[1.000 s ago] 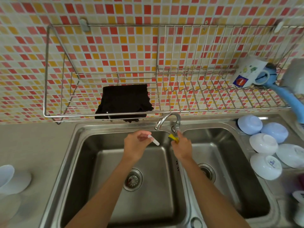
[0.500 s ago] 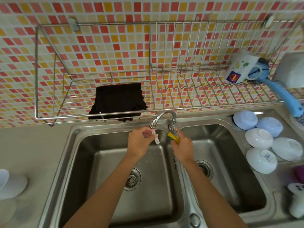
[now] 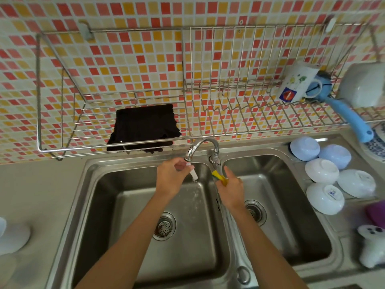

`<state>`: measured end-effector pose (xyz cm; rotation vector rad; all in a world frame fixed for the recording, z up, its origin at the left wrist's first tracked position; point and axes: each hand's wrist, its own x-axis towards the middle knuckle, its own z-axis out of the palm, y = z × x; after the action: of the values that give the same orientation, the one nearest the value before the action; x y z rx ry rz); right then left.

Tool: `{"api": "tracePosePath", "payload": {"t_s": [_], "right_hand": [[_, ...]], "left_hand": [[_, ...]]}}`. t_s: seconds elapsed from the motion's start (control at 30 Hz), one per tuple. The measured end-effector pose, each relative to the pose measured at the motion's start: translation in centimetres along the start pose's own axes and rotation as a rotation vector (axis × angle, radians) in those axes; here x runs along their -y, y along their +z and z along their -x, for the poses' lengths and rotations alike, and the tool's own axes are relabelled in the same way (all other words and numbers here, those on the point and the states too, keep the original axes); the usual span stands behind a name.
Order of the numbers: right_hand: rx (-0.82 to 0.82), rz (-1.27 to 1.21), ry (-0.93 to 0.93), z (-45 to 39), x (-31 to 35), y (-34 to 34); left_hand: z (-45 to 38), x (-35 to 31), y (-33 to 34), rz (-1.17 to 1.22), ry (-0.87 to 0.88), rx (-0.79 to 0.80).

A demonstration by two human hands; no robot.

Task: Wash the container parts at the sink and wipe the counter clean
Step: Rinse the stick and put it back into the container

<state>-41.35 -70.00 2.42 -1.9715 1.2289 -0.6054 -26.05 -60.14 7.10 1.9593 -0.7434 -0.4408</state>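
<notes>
I have my left hand [image 3: 173, 178] curled round a small white container part [image 3: 193, 175], holding it under the faucet [image 3: 203, 148] spout, where water runs into the left basin of the sink [image 3: 116, 197]. At three o'clock from it, my right hand [image 3: 230, 189] grips a yellow sponge [image 3: 218, 177] (partly hidden in the fist) above the divider. A black cloth [image 3: 143, 128] lies in the wire rack [image 3: 229, 113] at twelve o'clock. White bowls [image 3: 321, 171] sit upturned at three o'clock.
</notes>
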Motion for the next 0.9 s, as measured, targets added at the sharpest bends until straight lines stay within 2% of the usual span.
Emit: {"api": "tracePosePath", "payload": {"t_s": [0.33, 0.47, 0.6, 0.67, 0.73, 0.8, 0.9], "right_hand": [[-0.021, 0.003, -0.009, -0.1, -0.2, -0.1], [0.024, -0.068, 0.053, 0.2, -0.9, 0.9], [0.108, -0.514, 0.415, 0.0, -0.3, 1.7], [0.262, -0.856, 0.590, 0.0, 0.2, 2.2], [0.421, -1.098, 0.696, 0.2, 0.8, 2.7], [0.529, -1.180, 0.768, 0.6, 1.8, 3.2], [0.661, -1.132, 0.754, 0.8, 3.0, 4.1]], "left_hand": [[0.2, -0.2, -1.2, 0.050, -0.066, -0.090], [0.6, -0.2, -1.5, 0.086, 0.013, 0.022], [0.9, 0.1, -1.8, 0.054, 0.063, 0.081], [1.1, 0.8, -2.4, 0.022, 0.053, 0.057], [1.4, 2.0, -3.3, -0.037, 0.023, 0.022], [1.9, 3.5, -4.5, -0.086, -0.034, -0.014], [2.9, 5.6, -6.5, -0.106, -0.124, -0.079]]}}
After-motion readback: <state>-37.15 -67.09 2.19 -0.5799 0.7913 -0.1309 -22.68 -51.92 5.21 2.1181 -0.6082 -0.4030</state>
